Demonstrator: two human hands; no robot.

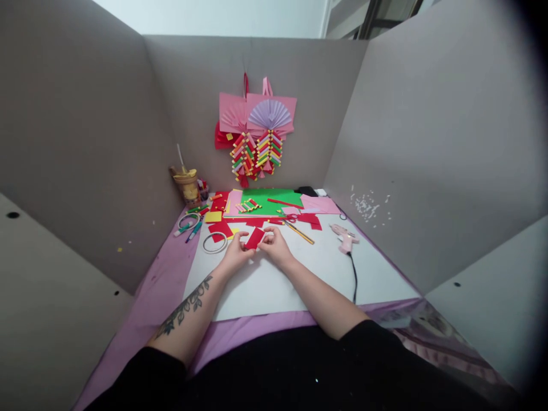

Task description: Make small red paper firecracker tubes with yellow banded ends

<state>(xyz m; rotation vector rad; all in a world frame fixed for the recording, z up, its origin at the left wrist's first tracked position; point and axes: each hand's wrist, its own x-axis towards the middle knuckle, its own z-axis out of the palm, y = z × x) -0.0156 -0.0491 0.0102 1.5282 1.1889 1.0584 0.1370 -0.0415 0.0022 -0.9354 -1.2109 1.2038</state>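
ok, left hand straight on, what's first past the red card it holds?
Likely the small red paper scrap just beyond the red card, though the left hand may ride above it; height is unclear.

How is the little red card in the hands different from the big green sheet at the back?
The red card is red and small, while the green sheet is green and much bigger. The red card is held up between the left hand and the right hand, but the green sheet lies flat with craft bits on it. Both have straight edges.
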